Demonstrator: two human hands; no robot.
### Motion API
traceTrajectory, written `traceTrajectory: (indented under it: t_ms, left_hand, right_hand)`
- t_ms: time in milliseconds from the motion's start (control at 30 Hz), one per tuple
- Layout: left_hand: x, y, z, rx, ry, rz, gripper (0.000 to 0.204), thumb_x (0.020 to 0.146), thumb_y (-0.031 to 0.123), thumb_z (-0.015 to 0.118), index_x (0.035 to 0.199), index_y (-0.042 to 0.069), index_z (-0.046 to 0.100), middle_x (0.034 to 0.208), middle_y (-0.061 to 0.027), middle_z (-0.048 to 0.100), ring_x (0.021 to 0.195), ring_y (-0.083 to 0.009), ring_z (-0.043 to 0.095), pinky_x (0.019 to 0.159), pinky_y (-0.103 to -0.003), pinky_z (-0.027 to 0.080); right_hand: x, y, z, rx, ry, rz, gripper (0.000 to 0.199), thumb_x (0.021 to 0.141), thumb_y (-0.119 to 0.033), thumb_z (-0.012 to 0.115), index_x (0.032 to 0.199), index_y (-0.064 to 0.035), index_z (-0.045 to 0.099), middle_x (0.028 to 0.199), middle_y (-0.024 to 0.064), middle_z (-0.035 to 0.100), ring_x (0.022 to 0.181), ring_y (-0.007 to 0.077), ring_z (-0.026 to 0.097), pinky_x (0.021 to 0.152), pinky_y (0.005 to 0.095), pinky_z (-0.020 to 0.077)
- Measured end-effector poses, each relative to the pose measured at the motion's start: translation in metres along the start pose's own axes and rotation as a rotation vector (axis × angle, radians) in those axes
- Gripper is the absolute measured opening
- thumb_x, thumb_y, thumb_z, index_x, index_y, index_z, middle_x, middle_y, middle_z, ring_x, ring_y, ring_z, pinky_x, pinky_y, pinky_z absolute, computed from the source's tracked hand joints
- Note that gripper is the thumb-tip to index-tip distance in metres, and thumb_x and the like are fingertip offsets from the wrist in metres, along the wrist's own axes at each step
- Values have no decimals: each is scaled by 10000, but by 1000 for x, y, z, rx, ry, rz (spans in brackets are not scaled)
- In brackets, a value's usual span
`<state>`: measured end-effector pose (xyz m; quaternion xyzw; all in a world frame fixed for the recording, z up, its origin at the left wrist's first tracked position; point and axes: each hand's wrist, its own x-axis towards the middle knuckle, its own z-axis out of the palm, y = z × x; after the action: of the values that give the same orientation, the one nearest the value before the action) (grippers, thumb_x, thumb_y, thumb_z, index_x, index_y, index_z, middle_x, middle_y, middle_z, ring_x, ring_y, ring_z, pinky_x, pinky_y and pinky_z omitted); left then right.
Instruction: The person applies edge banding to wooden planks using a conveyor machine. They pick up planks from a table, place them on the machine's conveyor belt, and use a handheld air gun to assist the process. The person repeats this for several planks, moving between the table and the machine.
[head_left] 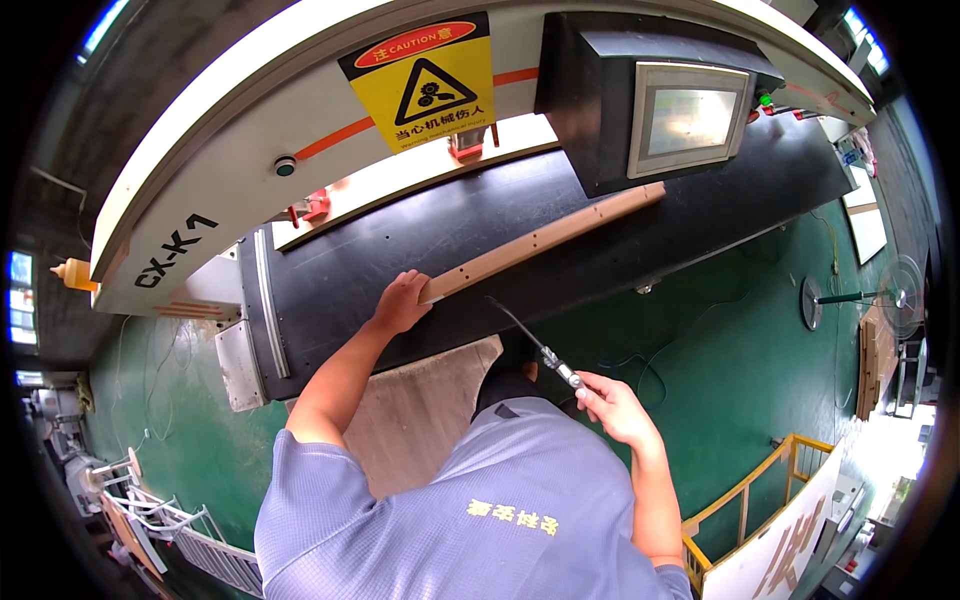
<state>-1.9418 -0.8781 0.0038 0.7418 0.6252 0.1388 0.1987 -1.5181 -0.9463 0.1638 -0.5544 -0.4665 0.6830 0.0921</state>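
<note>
A long, narrow wooden bar (548, 239) with several small dark holes lies slantwise on the black machine table (345, 285). At its near left end my left hand (403, 300) is closed around the wood, its thumb side partly hidden. My right hand (612, 405) grips a metal air blow gun (560, 366) close to my body. The gun's thin, bent nozzle (512, 318) points up and left, its tip over the table's front edge, apart from the bar.
A white machine beam (240, 120) with a yellow warning sign (430, 85) and a control screen (690, 122) spans the table. Red clamps (312, 207) sit beneath it. A wooden board (425, 410) stands before me. On the green floor are a fan (895, 290) and yellow frame (745, 490).
</note>
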Motion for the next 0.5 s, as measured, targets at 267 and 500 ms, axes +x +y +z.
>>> traceTrajectory:
  t_ms: [267, 500]
  left_hand:
    - [-4, 14, 2, -19, -46, -32, 445, 768, 279, 806, 1143, 87, 664, 1019, -117, 661, 992, -326, 642, 852, -408, 518]
    - [79, 43, 11, -469, -664, -232, 539, 876, 417, 738, 1301, 92, 674, 1112, -79, 743, 966, -156, 655, 887, -345, 493]
  right_hand:
    - [-11, 24, -7, 121, 417, -75, 391, 1013, -156, 599, 1388, -45, 597, 731, -23, 561, 569, 35, 453, 520, 210, 383]
    - [-32, 52, -17, 252, 388, 18, 386, 1023, -206, 588, 1393, -98, 601, 757, -38, 575, 555, 27, 458, 446, 201, 370]
